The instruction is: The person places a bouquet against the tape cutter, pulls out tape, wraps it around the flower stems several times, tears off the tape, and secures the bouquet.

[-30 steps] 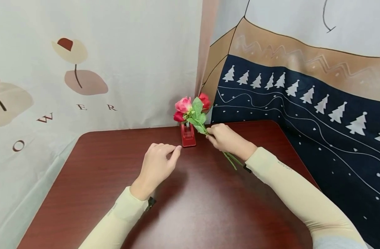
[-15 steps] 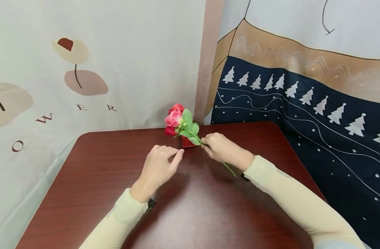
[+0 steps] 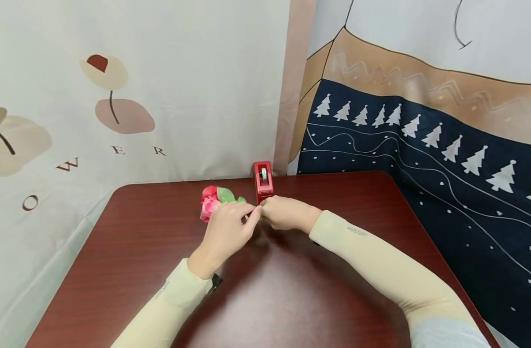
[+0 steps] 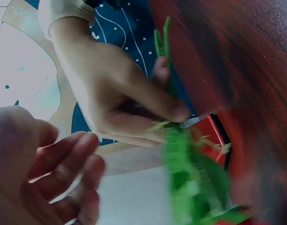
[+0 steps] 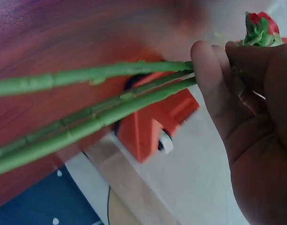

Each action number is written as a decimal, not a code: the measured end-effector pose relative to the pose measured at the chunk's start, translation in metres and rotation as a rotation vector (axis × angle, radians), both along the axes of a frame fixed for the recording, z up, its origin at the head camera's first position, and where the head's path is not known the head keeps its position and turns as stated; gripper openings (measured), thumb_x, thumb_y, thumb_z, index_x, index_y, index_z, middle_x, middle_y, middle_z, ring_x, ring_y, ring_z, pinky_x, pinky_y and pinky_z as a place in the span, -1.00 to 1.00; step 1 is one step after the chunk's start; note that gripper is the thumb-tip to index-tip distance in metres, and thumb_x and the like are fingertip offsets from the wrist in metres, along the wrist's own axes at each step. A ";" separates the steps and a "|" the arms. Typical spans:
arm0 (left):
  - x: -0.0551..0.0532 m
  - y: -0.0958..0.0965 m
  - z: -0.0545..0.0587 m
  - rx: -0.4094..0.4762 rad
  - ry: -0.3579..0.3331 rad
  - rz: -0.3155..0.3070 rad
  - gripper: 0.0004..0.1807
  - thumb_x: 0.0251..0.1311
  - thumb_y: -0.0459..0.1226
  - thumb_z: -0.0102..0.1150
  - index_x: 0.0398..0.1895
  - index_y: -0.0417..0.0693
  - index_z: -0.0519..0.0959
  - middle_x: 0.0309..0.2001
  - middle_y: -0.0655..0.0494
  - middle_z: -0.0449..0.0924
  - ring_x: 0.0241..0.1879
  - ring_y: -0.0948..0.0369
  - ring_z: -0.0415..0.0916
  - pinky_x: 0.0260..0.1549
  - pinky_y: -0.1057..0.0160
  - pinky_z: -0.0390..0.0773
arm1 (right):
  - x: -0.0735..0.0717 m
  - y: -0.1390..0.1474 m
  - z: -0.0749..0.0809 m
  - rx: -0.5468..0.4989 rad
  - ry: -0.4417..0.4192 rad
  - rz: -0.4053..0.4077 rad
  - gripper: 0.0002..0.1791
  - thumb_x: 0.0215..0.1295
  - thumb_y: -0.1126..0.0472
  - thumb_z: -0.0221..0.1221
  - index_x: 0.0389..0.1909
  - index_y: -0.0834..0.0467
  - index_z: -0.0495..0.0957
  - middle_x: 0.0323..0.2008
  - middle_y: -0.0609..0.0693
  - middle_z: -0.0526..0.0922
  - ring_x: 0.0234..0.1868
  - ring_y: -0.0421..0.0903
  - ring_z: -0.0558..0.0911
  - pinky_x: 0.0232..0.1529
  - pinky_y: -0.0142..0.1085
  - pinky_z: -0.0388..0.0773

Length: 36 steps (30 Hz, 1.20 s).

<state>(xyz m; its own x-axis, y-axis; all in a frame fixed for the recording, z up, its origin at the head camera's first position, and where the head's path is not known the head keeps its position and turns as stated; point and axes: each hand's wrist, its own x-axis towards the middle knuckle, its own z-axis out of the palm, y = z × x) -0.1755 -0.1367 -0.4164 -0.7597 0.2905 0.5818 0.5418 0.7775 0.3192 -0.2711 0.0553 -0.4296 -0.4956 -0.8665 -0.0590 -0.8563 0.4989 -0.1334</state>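
My right hand (image 3: 287, 214) pinches the green stems (image 5: 94, 119) of a bunch of roses between thumb and fingers. The red and pink rose heads (image 3: 209, 205) point left and show just beyond my left hand (image 3: 228, 232), which partly covers the leaves. In the left wrist view, leaves (image 4: 192, 178) hang blurred below the right hand, and my left hand (image 4: 63, 168) stays apart from the stems, its fingers loosely curled with nothing seen in them. A red tape dispenser (image 3: 263, 181) with a small roll stands right behind the right hand.
The dark red-brown wooden table (image 3: 291, 299) extends under both arms. Close behind its back edge hangs a pale curtain (image 3: 196, 96). A navy cloth with white trees (image 3: 400, 150) hangs along the right side.
My right hand has moved left and a little nearer, turning the roses down and leftward to behind my left hand. The tape dispenser is now uncovered. My left hand has hardly moved.
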 end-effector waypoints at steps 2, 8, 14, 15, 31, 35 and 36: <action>-0.003 0.001 0.000 -0.031 -0.035 0.004 -0.65 0.51 -0.14 0.31 -0.55 0.10 0.68 -0.61 0.25 0.50 -0.52 0.21 0.42 -0.38 0.18 0.49 | -0.003 -0.003 -0.006 0.007 -0.014 -0.002 -0.84 0.64 0.25 0.22 0.02 0.13 0.77 -0.13 0.05 0.83 -0.17 -0.12 0.80 0.06 -0.20 0.79; -0.011 0.003 -0.003 -0.136 -0.114 0.020 -0.65 0.52 -0.11 0.30 -0.51 0.06 0.73 -0.58 0.18 0.56 -0.50 0.17 0.44 -0.28 0.09 0.51 | -0.013 -0.003 -0.022 0.028 0.002 -0.049 -0.89 0.61 0.21 0.28 -0.01 0.09 0.76 -0.13 0.01 0.82 -0.16 -0.10 0.79 0.05 -0.13 0.80; -0.020 0.003 -0.004 -0.174 -0.140 0.031 -0.70 0.54 -0.11 0.28 -0.36 0.00 0.82 -0.45 0.06 0.73 -0.38 0.07 0.55 -0.20 0.01 0.59 | -0.019 -0.003 -0.033 0.026 0.026 -0.116 -0.86 0.63 0.13 0.28 0.00 0.08 0.75 -0.12 -0.01 0.80 -0.18 -0.07 0.78 0.04 -0.07 0.80; -0.021 0.004 -0.004 -0.180 -0.140 0.028 -0.70 0.54 -0.11 0.27 -0.34 0.00 0.83 -0.43 0.05 0.75 -0.38 0.07 0.55 -0.21 0.01 0.59 | -0.019 -0.003 -0.034 0.020 0.013 -0.124 -0.83 0.63 0.12 0.28 0.03 0.08 0.76 -0.11 -0.01 0.81 -0.17 -0.07 0.79 0.06 -0.07 0.80; -0.033 0.004 0.005 -0.224 -0.136 0.024 -0.67 0.56 -0.07 0.22 -0.28 -0.01 0.85 -0.39 0.06 0.80 -0.33 0.00 0.61 -0.18 -0.02 0.59 | -0.019 0.003 -0.036 -0.017 -0.047 -0.192 -0.66 0.59 0.07 0.34 0.27 0.05 0.69 0.07 0.03 0.84 -0.07 -0.05 0.82 0.10 -0.05 0.79; -0.033 0.001 0.008 -0.242 -0.141 0.036 -0.68 0.56 -0.07 0.24 -0.27 0.00 0.86 -0.39 0.07 0.80 -0.32 -0.01 0.63 -0.13 -0.06 0.60 | -0.023 0.011 -0.033 -0.003 -0.046 -0.167 -0.64 0.55 0.06 0.39 0.26 0.03 0.74 0.02 0.01 0.85 -0.04 -0.10 0.81 0.14 -0.08 0.79; -0.033 0.000 0.009 -0.246 -0.141 0.038 -0.67 0.56 -0.06 0.24 -0.26 0.00 0.86 -0.39 0.07 0.81 -0.32 -0.01 0.64 -0.12 -0.07 0.61 | -0.024 0.014 -0.032 -0.005 -0.055 -0.166 -0.63 0.53 0.06 0.40 0.27 0.04 0.75 0.03 0.01 0.85 -0.03 -0.11 0.81 0.16 -0.09 0.79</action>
